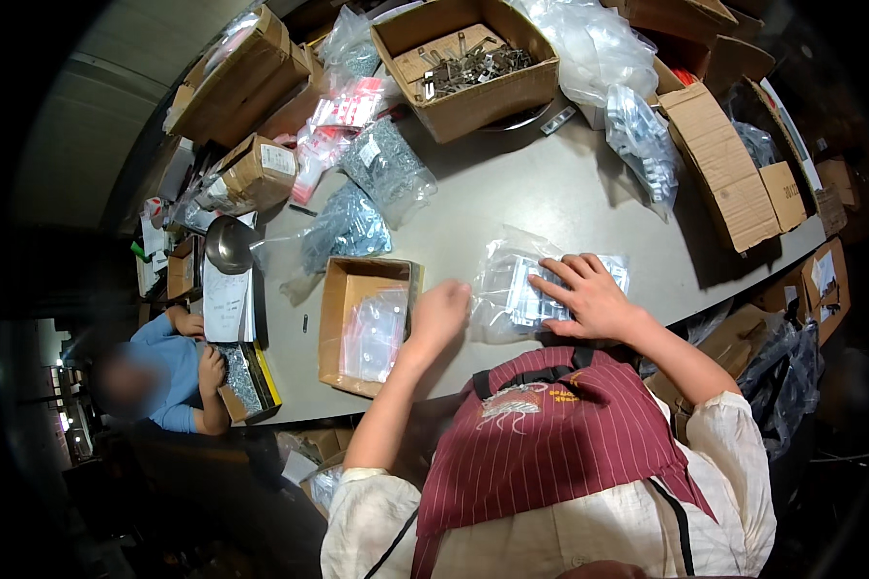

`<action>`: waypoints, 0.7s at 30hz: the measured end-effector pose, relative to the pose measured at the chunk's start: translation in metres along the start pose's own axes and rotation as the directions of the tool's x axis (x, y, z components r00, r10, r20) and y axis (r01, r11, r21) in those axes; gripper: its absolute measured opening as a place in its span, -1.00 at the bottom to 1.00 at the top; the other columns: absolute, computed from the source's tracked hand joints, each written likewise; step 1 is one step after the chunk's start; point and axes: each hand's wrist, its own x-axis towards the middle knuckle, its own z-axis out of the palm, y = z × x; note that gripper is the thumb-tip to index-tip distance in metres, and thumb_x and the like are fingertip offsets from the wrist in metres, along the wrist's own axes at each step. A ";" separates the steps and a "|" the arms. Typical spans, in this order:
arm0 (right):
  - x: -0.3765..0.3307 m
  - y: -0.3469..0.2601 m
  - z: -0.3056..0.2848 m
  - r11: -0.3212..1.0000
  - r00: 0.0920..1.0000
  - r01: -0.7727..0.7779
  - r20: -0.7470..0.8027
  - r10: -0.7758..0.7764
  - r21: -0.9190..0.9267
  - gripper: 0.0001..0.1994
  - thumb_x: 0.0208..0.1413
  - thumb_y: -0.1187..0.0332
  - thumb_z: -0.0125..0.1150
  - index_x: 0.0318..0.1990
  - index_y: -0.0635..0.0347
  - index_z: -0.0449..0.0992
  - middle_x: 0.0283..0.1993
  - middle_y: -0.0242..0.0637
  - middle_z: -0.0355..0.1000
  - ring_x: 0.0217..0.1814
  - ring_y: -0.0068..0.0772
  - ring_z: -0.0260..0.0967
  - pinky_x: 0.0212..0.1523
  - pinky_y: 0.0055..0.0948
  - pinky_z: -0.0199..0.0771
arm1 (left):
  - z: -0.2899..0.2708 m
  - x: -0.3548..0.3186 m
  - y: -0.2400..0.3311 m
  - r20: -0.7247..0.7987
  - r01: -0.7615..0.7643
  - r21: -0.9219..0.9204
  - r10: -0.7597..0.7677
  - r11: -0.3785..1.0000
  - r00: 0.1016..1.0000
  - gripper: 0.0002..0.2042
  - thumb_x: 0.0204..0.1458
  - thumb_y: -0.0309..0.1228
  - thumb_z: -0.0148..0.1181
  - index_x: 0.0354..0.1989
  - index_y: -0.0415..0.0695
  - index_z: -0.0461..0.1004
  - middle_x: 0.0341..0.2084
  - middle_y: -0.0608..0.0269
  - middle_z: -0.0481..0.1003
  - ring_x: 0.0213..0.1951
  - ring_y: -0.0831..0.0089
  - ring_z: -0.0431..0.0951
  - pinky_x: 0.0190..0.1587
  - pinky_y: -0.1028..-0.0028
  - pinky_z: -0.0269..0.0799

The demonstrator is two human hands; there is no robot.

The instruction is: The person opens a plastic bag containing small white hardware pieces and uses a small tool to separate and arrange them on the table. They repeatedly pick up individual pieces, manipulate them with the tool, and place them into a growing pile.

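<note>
My right hand lies with fingers spread on a clear plastic bag of flat, silvery metal-looking parts. The bag rests on the grey table in front of me. My left hand is just left of the bag, over the right side of a small open cardboard box. Motion blurs its fingers, and I cannot make out whether they hold anything. Inside that box are small clear plastic bags with pinkish edges.
A large carton of small metal parts stands at the back. Bags of hardware and a metal bowl are at left. Further bags and an open carton stand right. A co-worker handles a parts box at far left.
</note>
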 end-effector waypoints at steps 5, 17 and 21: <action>-0.001 -0.003 -0.001 1.000 1.000 -0.016 -0.025 0.016 0.005 -0.33 -0.05 -0.04 0.25 0.20 0.14 0.42 0.24 -0.07 0.31 0.18 -0.03 0.28 0.24 -0.10 0.21 | 0.004 -0.014 0.021 0.027 0.039 -0.037 -0.038 0.999 0.999 -0.65 0.09 -0.12 0.24 -0.32 -0.24 0.51 -0.50 -0.08 0.55 -0.38 -0.02 0.58 -0.26 0.22 0.46; -0.019 -0.007 -0.002 0.982 0.980 -0.148 -0.119 0.162 0.113 -0.42 -0.04 0.05 0.32 0.11 0.18 0.46 0.21 -0.07 0.35 0.21 -0.01 0.28 0.24 -0.10 0.23 | 0.022 -0.005 -0.016 -0.238 -0.012 -0.164 -0.028 0.986 0.971 -0.77 0.18 -0.31 0.11 -0.35 -0.24 0.53 -0.61 0.18 0.49 -0.52 0.44 0.50 -0.39 0.41 0.39; -0.021 -0.002 0.000 0.984 0.964 -0.115 -0.224 0.144 0.136 -0.52 -0.01 0.14 0.32 0.05 0.19 0.50 0.17 -0.08 0.38 0.21 -0.02 0.28 0.26 -0.09 0.19 | 0.016 -0.008 -0.013 -0.240 0.095 -0.487 -0.238 0.868 0.941 -0.75 0.24 -0.29 0.07 -0.32 -0.24 0.53 -0.57 0.27 0.52 -0.50 0.55 0.49 -0.42 0.51 0.39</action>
